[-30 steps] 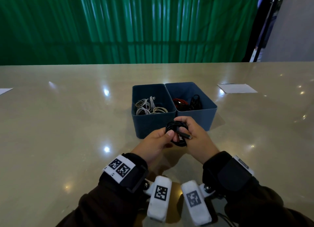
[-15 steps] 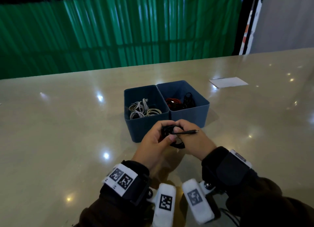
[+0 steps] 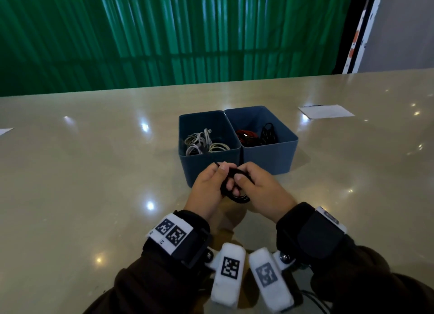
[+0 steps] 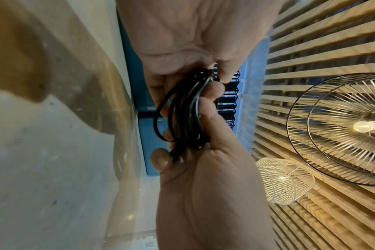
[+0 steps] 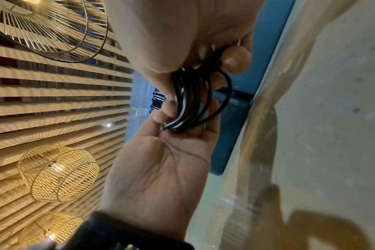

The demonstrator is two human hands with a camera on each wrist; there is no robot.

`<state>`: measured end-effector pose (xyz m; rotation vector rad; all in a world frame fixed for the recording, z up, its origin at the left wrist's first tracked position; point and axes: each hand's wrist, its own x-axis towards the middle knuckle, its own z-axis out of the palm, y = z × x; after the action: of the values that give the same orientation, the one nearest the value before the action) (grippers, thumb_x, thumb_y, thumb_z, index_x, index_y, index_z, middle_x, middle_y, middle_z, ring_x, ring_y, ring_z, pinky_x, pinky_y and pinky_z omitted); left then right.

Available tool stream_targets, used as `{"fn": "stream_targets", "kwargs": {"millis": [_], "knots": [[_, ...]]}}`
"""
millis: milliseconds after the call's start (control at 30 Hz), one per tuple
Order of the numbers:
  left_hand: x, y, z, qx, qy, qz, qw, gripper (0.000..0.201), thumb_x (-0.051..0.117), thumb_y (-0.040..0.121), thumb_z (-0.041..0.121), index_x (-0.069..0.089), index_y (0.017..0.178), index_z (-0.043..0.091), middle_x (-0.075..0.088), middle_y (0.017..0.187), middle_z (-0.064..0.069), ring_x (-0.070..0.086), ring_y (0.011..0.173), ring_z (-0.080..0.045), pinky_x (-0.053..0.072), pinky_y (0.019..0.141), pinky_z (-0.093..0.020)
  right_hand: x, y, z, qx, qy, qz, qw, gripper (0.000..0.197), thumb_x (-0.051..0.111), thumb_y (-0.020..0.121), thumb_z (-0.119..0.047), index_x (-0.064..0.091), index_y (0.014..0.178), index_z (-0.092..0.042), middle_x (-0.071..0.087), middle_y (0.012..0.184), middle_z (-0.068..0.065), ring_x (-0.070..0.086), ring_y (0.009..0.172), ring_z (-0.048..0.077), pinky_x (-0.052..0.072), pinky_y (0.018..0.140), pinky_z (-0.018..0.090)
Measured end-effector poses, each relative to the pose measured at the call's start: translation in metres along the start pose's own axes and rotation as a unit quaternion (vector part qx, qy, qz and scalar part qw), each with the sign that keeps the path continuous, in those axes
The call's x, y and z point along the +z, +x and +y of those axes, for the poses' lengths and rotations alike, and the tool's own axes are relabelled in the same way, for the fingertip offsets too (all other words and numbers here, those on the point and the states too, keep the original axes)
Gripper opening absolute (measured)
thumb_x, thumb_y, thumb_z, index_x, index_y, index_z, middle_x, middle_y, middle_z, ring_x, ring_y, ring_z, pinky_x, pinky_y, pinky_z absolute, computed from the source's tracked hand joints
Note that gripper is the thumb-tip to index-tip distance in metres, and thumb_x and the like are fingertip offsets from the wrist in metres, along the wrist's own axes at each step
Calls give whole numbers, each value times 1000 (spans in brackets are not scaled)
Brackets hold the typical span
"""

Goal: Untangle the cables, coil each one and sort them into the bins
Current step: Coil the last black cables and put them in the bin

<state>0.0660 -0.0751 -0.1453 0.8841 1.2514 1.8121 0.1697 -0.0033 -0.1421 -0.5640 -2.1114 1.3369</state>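
While both hands meet just in front of the two blue bins, the left hand (image 3: 207,188) and right hand (image 3: 263,191) each grip a coiled black cable (image 3: 232,189) above the bench (image 3: 82,173). White cables (image 3: 202,142) lie in the left bin (image 3: 206,163); red and black ones fill the right bin (image 3: 270,156).

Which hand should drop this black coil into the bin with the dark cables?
Probably the right hand: it grips the black coil and sits nearest the right bin holding red and black cables. The left hand pinches the loose end.
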Motion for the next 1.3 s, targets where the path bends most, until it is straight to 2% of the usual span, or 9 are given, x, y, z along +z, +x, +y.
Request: {"fn": "stream_targets", "kwargs": {"millis": [67,233,433,600,767,900,1033,1133,1300], "knots": [[1,-1,4,-21,-45,7,999,35,30,103,21,58,95,0,46,50,-1,49,50,-14,49,59,-25,0,0,2,-2,-6,7,1000,13,45,98,-12,53,89,-10,63,75,-4,55,65,2,46,70,20],[0,-2,11,-47,-88,-4,995,36,30,102,22,59,98,1,41,50,0,42,47,-12,46,55,-22,-6,3,12,9,-135,2,991,26,43,97,-41,55,92,-19,62,92,9,59,84,23,48,81,48],[-1,-3,12,-64,-123,-3,990,39,31,101,28,59,93,3,33,44,3,30,38,-9,39,48,-23,-6,-1,3,16,-67,-33,997,55,43,85,-67,58,92,-14,65,84,6,60,79,22,48,77,45],[-3,0,12,-37,-66,46,996,38,32,102,28,59,87,5,30,42,6,25,36,-6,31,40,-19,-17,2,1,25,-30,-19,999,52,38,92,-48,55,87,0,49,68,4,44,61,8,37,62,27],[-6,-1,15,-21,-57,68,996,37,33,102,28,59,84,7,29,42,6,26,38,-6,29,41,-20,-20,1,3,70,-33,-86,993,18,45,98,-12,49,81,-14,50,65,-2,44,48,-2,34,48,10],[-8,-1,17,-8,-68,53,996,38,31,102,27,58,84,7,28,41,6,25,37,-7,28,40,-20,-15,-2,2,50,8,-96,994,16,44,97,-5,48,83,-12,50,74,6,48,69,20,43,61,25],[-8,-3,20,-18,-58,42,997,39,32,102,28,60,84,8,26,41,7,26,36,-7,30,39,-19,-13,-4,-2,7,25,-75,997,15,45,95,-13,49,80,-13,50,74,7,46,69,18,41,63,28],[-8,-3,21,-22,-52,31,998,40,33,102,30,61,84,8,26,40,7,26,36,-6,31,39,-19,-11,-4,-3,-11,-9,-42,999,22,42,98,-5,48,79,-15,50,71,6,46,65,20,42,58,31],[-10,-1,20,8,-38,50,998,39,32,102,29,59,81,9,29,41,7,26,38,-7,29,41,-19,-11,-4,-5,55,42,-56,996,13,41,99,-6,44,91,-17,59,91,14,60,77,32,51,63,36]]}}
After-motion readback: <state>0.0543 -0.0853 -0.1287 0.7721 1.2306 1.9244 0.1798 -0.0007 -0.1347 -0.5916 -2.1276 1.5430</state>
